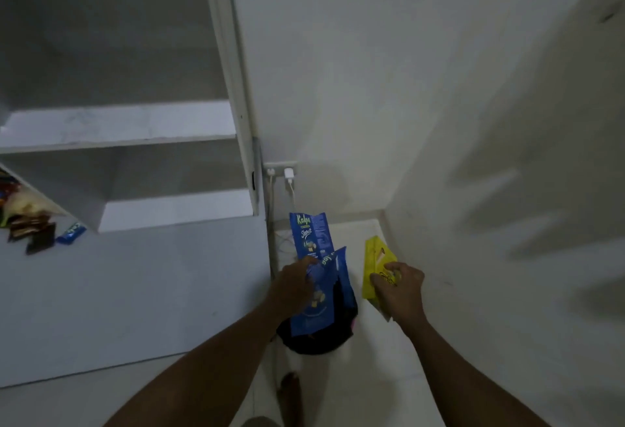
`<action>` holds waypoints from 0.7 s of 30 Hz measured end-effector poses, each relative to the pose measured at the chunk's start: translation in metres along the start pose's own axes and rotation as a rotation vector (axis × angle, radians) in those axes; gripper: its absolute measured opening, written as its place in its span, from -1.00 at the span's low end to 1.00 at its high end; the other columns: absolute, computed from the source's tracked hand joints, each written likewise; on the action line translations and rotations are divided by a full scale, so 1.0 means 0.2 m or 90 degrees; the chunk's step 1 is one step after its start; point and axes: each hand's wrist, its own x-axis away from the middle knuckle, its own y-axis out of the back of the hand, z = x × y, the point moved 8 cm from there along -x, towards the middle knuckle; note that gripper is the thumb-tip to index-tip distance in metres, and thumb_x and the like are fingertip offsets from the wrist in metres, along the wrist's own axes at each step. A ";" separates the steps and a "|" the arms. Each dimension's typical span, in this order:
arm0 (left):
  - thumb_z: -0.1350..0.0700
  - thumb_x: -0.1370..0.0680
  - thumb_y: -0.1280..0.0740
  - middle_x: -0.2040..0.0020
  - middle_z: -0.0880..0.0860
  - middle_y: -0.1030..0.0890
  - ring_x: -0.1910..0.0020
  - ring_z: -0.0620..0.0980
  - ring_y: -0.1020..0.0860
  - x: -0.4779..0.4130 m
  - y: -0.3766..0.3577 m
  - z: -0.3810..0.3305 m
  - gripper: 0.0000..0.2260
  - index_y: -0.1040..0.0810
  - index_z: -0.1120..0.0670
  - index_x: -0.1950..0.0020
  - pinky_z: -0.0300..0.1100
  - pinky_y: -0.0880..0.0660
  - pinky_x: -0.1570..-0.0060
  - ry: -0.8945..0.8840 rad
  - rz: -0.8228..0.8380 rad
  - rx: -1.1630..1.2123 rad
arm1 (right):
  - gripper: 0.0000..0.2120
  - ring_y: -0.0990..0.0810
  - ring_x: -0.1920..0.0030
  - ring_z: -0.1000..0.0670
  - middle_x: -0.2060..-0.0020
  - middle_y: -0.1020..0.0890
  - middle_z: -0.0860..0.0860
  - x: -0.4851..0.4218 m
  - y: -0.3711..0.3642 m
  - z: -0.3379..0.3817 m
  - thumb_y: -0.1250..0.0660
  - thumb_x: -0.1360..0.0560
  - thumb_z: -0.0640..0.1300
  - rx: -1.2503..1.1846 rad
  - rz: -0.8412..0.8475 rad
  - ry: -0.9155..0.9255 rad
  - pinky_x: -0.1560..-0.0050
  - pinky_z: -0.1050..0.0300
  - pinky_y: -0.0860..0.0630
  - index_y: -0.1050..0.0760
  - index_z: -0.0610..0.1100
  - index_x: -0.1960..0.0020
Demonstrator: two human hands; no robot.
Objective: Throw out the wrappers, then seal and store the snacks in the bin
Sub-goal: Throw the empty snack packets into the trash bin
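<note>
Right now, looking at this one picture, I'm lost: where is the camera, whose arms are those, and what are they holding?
There is no machine here. A person wears a wide-angle camera on the head, so you look forward and down at their own two bare hands. The left hand grips blue wrappers, and the right hand holds a yellow wrapper. Below the blue ones, on the floor, sits a dark bin, probably for rubbish. To the left is a white counter under shelves. A heap of snack packets and a small blue bar lie on it. On the wall behind, chargers are plugged in.
</note>
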 end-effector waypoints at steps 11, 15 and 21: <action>0.19 -0.66 -0.18 0.11 0.15 -0.57 0.34 -0.07 -0.42 -0.09 -0.32 0.44 -0.74 -0.49 0.22 -0.31 -0.35 -0.30 0.42 0.221 0.109 0.013 | -0.68 -0.52 -0.09 0.00 -0.11 -0.49 -0.08 -0.07 -0.35 -0.35 -0.46 -0.39 -0.07 -0.041 0.111 -0.152 0.14 0.41 -0.43 -0.55 -0.20 -0.07; 0.20 -0.63 -0.18 0.08 0.13 -0.55 0.32 -0.08 -0.45 -0.10 -0.46 0.58 -0.79 -0.52 0.15 -0.22 -0.32 -0.35 0.40 0.265 0.151 0.008 | -0.77 -0.62 0.06 -0.04 0.01 -0.60 -0.18 -0.16 -0.48 -0.50 -0.42 -0.41 -0.13 -0.041 0.132 -0.202 0.22 0.23 -0.52 -0.57 -0.20 -0.03; 0.23 -0.61 -0.24 -0.06 0.24 -0.58 0.03 0.24 -0.57 -0.13 -0.71 0.79 -0.73 -0.47 0.12 -0.31 -0.01 -0.47 0.17 0.352 0.172 0.018 | -0.96 -0.61 0.13 -0.09 0.12 -0.63 -0.14 -0.28 -0.69 -0.81 -0.38 -0.51 -0.11 -0.065 0.183 -0.263 0.21 0.07 -0.54 -0.58 -0.07 0.08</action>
